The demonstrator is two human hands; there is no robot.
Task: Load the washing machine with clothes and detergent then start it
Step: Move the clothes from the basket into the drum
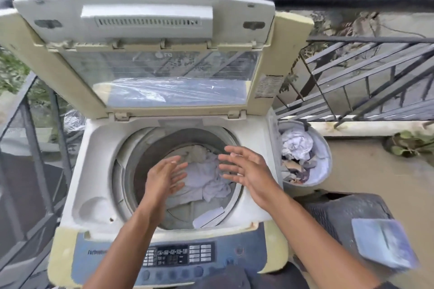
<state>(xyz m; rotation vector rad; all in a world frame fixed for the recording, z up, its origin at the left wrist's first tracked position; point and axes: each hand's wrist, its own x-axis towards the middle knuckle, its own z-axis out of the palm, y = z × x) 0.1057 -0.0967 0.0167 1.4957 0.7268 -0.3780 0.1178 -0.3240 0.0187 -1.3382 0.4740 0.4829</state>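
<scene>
Balcony washing machine (98, 171): both hands hover, empty.

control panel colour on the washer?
Blue control panel with a dark display strip, framed by pale yellow casing; head view.

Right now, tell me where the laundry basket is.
In the head view the basket stands on the floor on the right, tight against the washer's right side, below the railing and behind a dark crate; clothes are in it.
</scene>
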